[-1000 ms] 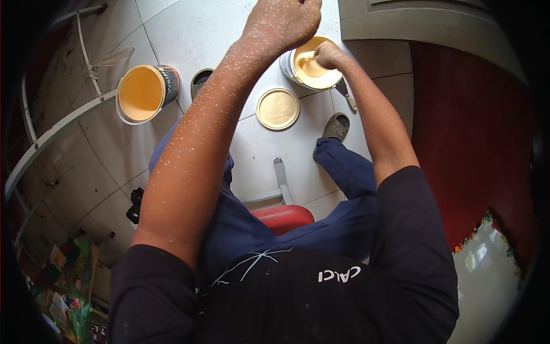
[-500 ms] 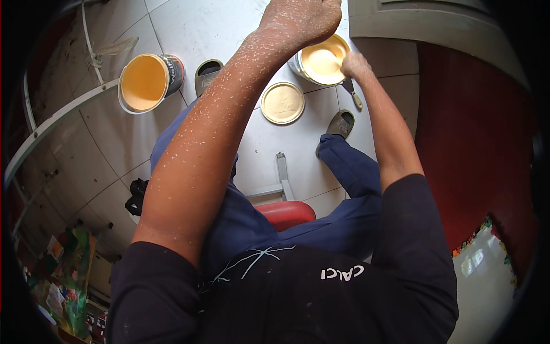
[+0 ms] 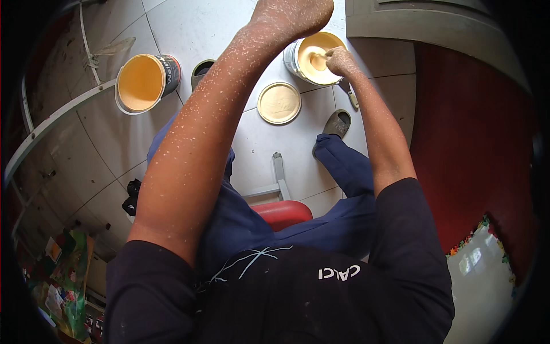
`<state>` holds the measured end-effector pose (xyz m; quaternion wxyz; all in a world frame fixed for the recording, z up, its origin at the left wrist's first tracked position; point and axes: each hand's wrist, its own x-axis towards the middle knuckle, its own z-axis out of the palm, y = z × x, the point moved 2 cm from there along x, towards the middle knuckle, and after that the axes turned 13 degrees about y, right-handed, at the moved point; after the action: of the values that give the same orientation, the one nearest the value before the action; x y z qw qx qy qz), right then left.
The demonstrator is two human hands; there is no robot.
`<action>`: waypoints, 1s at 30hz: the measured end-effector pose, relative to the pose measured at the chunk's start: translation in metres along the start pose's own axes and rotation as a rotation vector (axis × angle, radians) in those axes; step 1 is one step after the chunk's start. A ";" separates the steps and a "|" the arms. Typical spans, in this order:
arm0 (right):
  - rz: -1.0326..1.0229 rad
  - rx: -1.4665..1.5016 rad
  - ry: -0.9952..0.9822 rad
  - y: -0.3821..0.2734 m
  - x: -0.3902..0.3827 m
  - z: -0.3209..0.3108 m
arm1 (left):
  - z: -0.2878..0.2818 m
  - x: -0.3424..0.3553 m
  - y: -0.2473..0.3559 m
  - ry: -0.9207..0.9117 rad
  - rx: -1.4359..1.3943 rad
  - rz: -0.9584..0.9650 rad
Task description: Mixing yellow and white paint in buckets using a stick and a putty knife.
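1. The right hand [image 3: 339, 59] is closed around a stirring stick [image 3: 318, 55] and sits over the open paint can [image 3: 309, 56], the stick dipping into the cream-coloured paint.
2. The left hand [image 3: 292, 14] is speckled with paint and rests at the can's far rim; I cannot tell whether its fingers are closed.
3. The can's lid [image 3: 279, 102] lies flat on the tiled floor [image 3: 189, 26], just below both hands.
4. A second open bucket [image 3: 142, 82] of yellowish paint stands well to the left of the left hand.
5. A red stool [image 3: 283, 212] shows between the person's legs.
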<state>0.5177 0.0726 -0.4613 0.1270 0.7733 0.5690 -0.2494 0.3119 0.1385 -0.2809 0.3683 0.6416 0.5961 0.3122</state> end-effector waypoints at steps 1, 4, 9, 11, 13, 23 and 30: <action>0.098 -0.108 0.101 0.039 0.014 0.007 | 0.013 0.000 0.011 -0.048 -0.027 0.008; 0.036 -0.223 0.044 0.021 0.011 0.009 | 0.009 -0.002 0.001 -0.061 0.050 0.021; 0.098 -0.172 0.100 0.021 0.014 -0.001 | 0.006 -0.001 0.006 -0.079 0.017 -0.007; -0.076 -0.257 0.054 0.016 0.011 0.002 | 0.009 -0.005 0.002 -0.002 0.040 0.027; -0.097 -0.238 -0.100 0.020 0.017 0.004 | 0.006 -0.003 0.009 -0.069 0.003 0.016; 0.041 -0.202 -0.003 0.021 0.026 -0.007 | 0.004 0.004 0.005 -0.094 0.002 -0.018; -0.019 -0.045 -0.173 0.009 0.021 0.003 | 0.001 0.000 0.000 -0.060 0.015 -0.002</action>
<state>0.5305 0.0853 -0.4754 0.1907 0.7404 0.5686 -0.3037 0.3128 0.1385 -0.2815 0.3814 0.6531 0.5875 0.2878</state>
